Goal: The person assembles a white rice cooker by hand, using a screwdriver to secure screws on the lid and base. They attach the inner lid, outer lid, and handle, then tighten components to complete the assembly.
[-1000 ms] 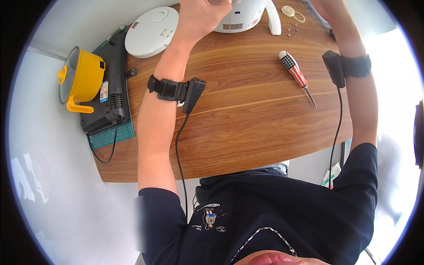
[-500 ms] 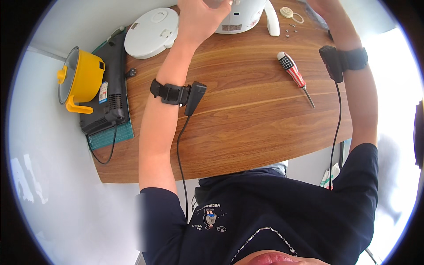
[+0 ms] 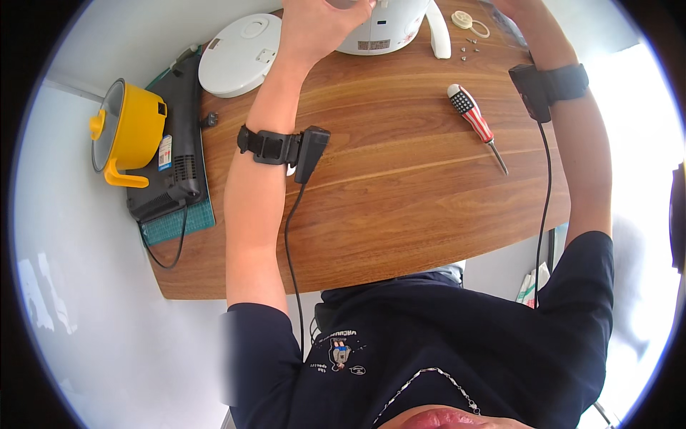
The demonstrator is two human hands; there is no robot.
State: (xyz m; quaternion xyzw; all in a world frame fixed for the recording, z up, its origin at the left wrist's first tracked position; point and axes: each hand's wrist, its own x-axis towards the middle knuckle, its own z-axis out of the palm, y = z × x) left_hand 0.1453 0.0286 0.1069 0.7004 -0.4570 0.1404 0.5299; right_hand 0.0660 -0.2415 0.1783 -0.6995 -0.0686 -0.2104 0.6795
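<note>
At the top edge stands a white electric pot (image 3: 379, 36) with a pale carrying handle (image 3: 439, 32); its upper part is cut off. My left hand (image 3: 318, 28) is at the pot's left side, closed on its rim with the thumb along it; the other fingers are mostly hidden. My right hand (image 3: 518, 6) reaches to the top right edge beyond the handle, its fingers out of frame. Beside my left wrist lies a round white lid (image 3: 236, 61). Several small screws (image 3: 464, 50) and a cream round cap with a loop (image 3: 463, 19) lie right of the handle.
A screwdriver (image 3: 471, 114) with a red, white and dark handle lies on the wooden table (image 3: 400, 207). On the left, a yellow pot (image 3: 136, 129) rests on a black device (image 3: 182, 129) over a green mat (image 3: 189, 225). Cables hang from both wrist straps.
Both my forearms have shifted slightly left, my right hand a little further toward the top edge. The pot, lid and screwdriver keep their places, apart from a small shift of the view.
</note>
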